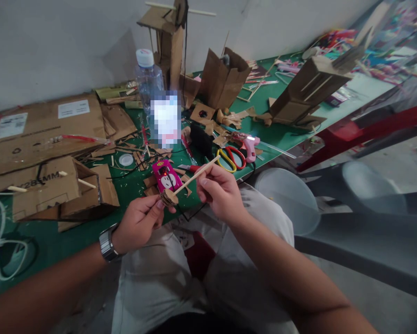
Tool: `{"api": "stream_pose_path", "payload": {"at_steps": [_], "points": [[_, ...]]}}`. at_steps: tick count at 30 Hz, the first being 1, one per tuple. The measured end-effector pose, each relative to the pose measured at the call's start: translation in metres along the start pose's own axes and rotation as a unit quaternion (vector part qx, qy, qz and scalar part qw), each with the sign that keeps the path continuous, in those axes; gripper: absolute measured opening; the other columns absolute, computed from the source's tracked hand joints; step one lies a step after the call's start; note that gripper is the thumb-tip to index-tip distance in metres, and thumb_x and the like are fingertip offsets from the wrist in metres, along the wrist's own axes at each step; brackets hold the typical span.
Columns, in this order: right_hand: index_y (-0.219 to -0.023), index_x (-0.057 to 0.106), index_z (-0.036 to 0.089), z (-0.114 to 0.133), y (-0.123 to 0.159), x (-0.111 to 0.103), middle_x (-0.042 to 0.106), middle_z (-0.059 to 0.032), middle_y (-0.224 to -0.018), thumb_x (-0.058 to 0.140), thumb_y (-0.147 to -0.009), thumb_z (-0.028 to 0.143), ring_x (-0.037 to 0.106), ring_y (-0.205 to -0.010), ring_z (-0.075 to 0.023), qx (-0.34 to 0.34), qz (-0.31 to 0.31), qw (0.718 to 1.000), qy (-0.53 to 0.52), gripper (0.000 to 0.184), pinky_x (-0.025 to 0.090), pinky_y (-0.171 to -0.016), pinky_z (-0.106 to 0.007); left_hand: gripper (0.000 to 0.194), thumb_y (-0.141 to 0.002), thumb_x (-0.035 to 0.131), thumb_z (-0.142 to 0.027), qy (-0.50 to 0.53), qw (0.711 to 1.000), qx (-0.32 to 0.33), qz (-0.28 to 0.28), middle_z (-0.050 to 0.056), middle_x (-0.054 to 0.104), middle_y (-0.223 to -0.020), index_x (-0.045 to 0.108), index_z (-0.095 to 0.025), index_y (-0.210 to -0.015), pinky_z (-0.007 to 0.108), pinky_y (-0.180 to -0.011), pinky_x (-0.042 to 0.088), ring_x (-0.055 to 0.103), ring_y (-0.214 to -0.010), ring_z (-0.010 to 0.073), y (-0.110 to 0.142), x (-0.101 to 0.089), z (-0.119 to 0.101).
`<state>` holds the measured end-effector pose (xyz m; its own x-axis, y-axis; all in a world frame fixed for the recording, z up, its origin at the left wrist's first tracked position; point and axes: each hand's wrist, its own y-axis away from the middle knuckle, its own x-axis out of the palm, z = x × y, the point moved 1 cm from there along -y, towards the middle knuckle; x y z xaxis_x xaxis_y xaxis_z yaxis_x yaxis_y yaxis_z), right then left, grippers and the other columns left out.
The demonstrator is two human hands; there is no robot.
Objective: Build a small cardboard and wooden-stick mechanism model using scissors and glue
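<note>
Between the fingers of my left hand (142, 221) is a small round stack of cardboard discs (168, 198). A thin wooden stick (194, 177) slants up to the right from that stack, its lower end at the cardboard. My right hand (222, 191) pinches the stick close to its upper end. Just behind the discs lies a magenta box (166, 175) with a small red light and a white face-like print. A utility knife (190, 168) with a red handle rests beyond my right fingers.
Yellow-and-red-handled scissors (231, 159) and a pink glue gun (251, 147) lie at the right. Cardboard models (225, 76) and a plastic bottle (146, 74) stand behind. A cardboard box (41, 132) and cut scraps cover the left of the green table (131, 185). Grey stools (288, 199) stand at right.
</note>
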<state>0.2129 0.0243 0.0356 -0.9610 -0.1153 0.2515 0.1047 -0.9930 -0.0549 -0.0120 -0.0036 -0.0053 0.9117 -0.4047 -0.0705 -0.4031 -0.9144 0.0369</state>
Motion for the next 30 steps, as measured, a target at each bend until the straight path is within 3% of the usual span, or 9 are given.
{"api": "stream_pose_path", "payload": {"at_steps": [4,10,15,20,25,30], "points": [[-0.070,0.054,0.022,0.0033,0.0006,-0.0011,0.058,0.0008,-0.073,0.065,-0.082,0.032,0.052,-0.051,-0.0107,0.012,0.003,0.999,-0.031,0.019,0.031,-0.044,-0.025,0.055,-0.108,0.053,-0.061,0.021,1.000,-0.011,0.000,-0.003,0.048,-0.052,0.072,-0.013,-0.089,0.021,-0.044,0.032,0.041,-0.045,0.0086,-0.0007,0.0009,-0.0007],[-0.057,0.047,0.022,0.0057,0.0037,-0.0014,0.056,-0.0020,-0.066,0.066,-0.097,0.049,0.050,-0.054,-0.0128,-0.047,0.028,0.998,0.019,0.051,0.035,-0.047,-0.028,0.056,-0.106,0.055,-0.063,0.025,1.000,-0.008,-0.015,-0.003,0.047,-0.051,0.074,-0.012,-0.089,0.021,-0.043,0.031,0.040,-0.045,0.0086,-0.0010,0.0004,-0.0033],[-0.082,0.065,0.021,0.0053,0.0047,-0.0009,0.058,0.0019,-0.072,0.077,-0.094,0.048,0.049,-0.055,-0.0102,-0.046,0.005,0.998,0.053,0.032,0.036,-0.049,-0.025,0.052,-0.109,0.054,-0.057,0.024,1.000,-0.010,-0.014,-0.003,0.050,-0.054,0.076,-0.012,-0.094,0.021,-0.046,0.034,0.041,-0.047,0.0083,0.0011,-0.0023,0.0034],[-0.104,0.077,0.021,0.0058,0.0048,0.0005,0.068,-0.0008,-0.081,0.086,-0.087,0.051,0.054,-0.063,-0.0118,-0.039,0.000,0.993,0.108,0.035,0.045,-0.055,-0.026,0.052,-0.109,0.053,-0.057,0.005,1.000,0.000,-0.006,-0.003,0.049,-0.053,0.076,-0.012,-0.094,0.022,-0.046,0.034,0.041,-0.047,0.0091,0.0015,-0.0020,0.0017],[-0.095,0.081,0.020,0.0044,0.0047,0.0005,0.075,-0.0046,-0.084,0.086,-0.087,0.053,0.057,-0.063,-0.0125,-0.029,0.005,0.993,0.112,0.035,0.045,-0.053,-0.026,0.051,-0.110,0.053,-0.055,-0.016,1.000,0.017,-0.003,-0.003,0.049,-0.051,0.074,-0.014,-0.088,0.021,-0.047,0.035,0.042,-0.046,0.0086,0.0000,-0.0003,-0.0024],[-0.090,0.078,0.019,0.0053,0.0030,0.0021,0.072,-0.0018,-0.081,0.087,-0.086,0.053,0.051,-0.052,-0.0081,-0.011,0.011,0.999,0.050,0.035,0.041,-0.045,-0.023,0.050,-0.110,0.054,-0.054,-0.018,1.000,0.017,0.000,-0.004,0.046,-0.050,0.075,-0.013,-0.090,0.021,-0.045,0.031,0.039,-0.044,0.0078,-0.0010,0.0011,-0.0045]]}}
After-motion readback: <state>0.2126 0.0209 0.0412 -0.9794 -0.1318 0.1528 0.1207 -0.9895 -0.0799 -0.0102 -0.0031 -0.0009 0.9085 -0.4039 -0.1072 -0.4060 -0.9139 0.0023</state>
